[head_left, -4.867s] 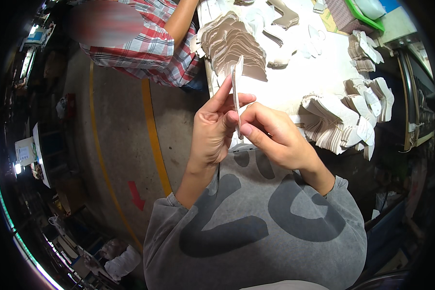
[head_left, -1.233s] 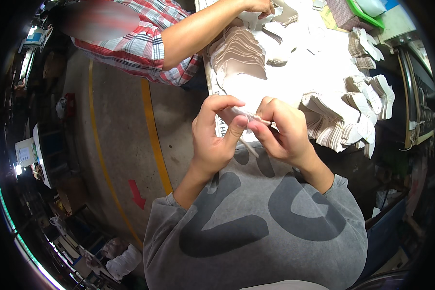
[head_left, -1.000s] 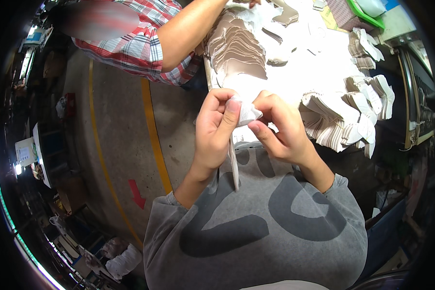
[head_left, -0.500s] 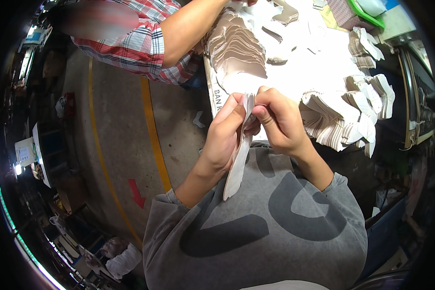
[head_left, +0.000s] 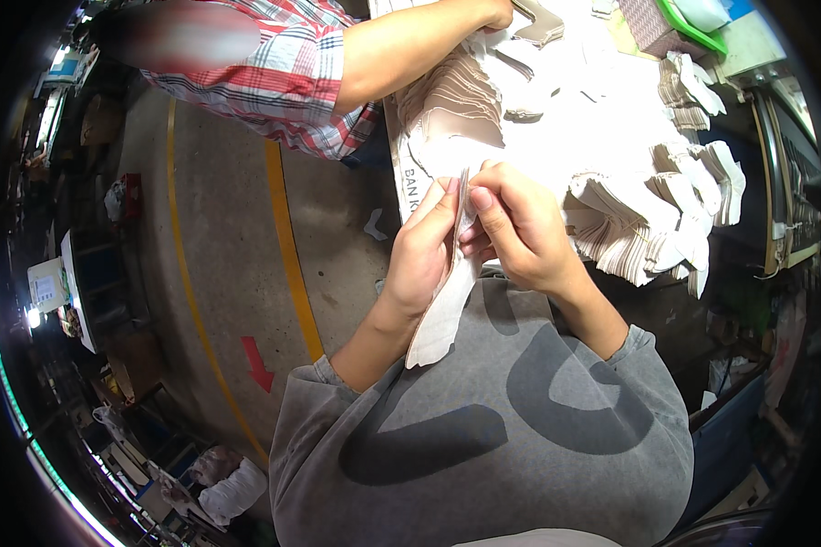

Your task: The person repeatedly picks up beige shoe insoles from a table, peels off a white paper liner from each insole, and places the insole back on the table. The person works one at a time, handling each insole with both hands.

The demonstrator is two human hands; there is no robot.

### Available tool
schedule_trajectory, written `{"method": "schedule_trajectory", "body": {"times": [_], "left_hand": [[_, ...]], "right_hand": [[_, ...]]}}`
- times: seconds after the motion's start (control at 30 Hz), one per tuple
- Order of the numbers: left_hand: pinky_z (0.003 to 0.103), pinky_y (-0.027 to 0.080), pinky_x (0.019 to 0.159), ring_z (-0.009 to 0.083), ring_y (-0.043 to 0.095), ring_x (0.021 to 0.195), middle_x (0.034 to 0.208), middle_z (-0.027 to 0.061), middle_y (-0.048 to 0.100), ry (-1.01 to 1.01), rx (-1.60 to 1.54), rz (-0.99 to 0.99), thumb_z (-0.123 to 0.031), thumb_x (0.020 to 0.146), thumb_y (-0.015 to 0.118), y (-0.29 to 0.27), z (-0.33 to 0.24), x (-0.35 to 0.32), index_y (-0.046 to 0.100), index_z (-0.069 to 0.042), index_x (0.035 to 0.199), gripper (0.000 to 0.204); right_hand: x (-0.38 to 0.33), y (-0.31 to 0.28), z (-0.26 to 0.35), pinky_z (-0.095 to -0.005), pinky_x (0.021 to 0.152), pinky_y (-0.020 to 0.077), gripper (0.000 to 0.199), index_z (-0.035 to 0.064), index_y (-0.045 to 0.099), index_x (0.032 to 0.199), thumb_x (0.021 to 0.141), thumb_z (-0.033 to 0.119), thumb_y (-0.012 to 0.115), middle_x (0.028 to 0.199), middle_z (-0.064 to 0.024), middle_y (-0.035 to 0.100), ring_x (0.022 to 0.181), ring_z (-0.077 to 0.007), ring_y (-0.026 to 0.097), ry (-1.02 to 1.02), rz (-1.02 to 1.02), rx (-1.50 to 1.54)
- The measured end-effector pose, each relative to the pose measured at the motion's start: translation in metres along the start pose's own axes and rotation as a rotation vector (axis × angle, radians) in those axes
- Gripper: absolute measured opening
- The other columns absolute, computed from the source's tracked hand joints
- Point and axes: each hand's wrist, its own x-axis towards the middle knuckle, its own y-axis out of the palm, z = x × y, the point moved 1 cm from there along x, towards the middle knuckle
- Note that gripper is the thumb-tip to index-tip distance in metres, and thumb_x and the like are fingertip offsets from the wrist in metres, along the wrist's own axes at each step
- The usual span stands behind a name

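Note:
In front of my chest, a long white cut piece of thin sheet material (head_left: 442, 319) is held upright between both hands, its lower end hanging against my grey shirt. It seems to have more than one layer at the top, but I cannot tell how many. My left hand (head_left: 420, 251) grips its left side, thumb near the upper edge. Closed around the right side near the top is my right hand (head_left: 534, 228), thumb and fingers pinching the piece. Just beyond my hands, a wavy stack of beige cut pieces (head_left: 456, 105) lies on the brightly lit white table (head_left: 556, 146).
At the table's right edge stand several stacks of white cut pieces (head_left: 625, 214). A co-worker's arm (head_left: 410, 46) reaches over the far left. A green-rimmed tray (head_left: 693, 32) sits at the far right. Yellow lines (head_left: 287, 237) cross the floor at left; a scrap (head_left: 374, 225) lies there.
The held piece has turned to show more of its broad face, its lower end moving slightly up and left. The co-worker's arm has reached farther right over the table.

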Motion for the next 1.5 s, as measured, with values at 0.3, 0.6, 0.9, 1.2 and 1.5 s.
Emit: {"method": "schedule_trajectory", "body": {"times": [0.3,0.6,0.9,1.2,1.5], "left_hand": [[0.035,0.049,0.067,0.0141,0.05,0.074,0.088,0.0011,0.05,0.119,-0.162,-0.318,-0.038,0.116,0.036,-0.022,-0.012,0.011,0.05,-0.007,0.104,0.035],[0.046,0.055,0.097,0.0236,0.064,0.113,0.129,0.0145,0.061,0.165,0.14,-0.406,-0.029,0.114,0.04,-0.038,-0.004,0.008,0.045,-0.002,0.132,0.033],[0.04,0.048,0.108,0.0179,0.057,0.122,0.134,0.0166,0.055,0.233,0.031,-0.118,-0.016,0.111,0.051,-0.044,0.011,0.01,0.038,-0.003,0.138,0.033],[0.04,0.045,0.093,0.0243,0.055,0.105,0.128,0.0135,0.061,0.997,1.422,-0.114,-0.02,0.104,0.063,-0.035,-0.028,-0.008,0.057,-0.002,0.133,0.034],[0.033,0.046,0.065,0.0237,0.056,0.069,0.076,0.0051,0.068,0.957,1.396,0.032,-0.001,0.081,0.08,-0.017,-0.026,-0.013,0.071,-0.003,0.088,0.012]], "right_hand": [[0.002,-0.016,-0.005,-0.0376,0.069,0.0536,0.063,0.0042,0.058,0.114,0.084,0.056,0.08,0.091,-0.0113,0.063,0.077,-0.028,0.068,-0.321,0.194,-0.317],[-0.002,-0.01,-0.017,-0.0376,0.058,0.0499,0.01,0.0049,0.059,0.088,0.086,0.006,0.069,0.082,-0.0094,0.06,0.064,-0.0295,0.062,-0.24,0.019,-0.475],[0.002,-0.003,-0.006,-0.0368,0.057,0.0498,0.015,0.0043,0.059,0.09,0.085,0.008,0.072,0.074,-0.01,0.06,0.063,-0.0287,0.063,-0.215,-0.139,-0.495],[-0.003,-0.028,-0.002,-0.0402,0.058,0.0475,0.004,0.0071,0.058,0.084,0.082,0.01,0.06,0.074,-0.0084,0.057,0.065,-0.0281,0.061,-0.234,0.12,-0.598],[-0.004,-0.017,0.005,-0.0379,0.058,0.0495,0.018,0.0079,0.061,0.085,0.086,0.015,0.077,0.077,-0.0069,0.06,0.066,-0.0268,0.063,-0.393,0.065,-0.657]]}}
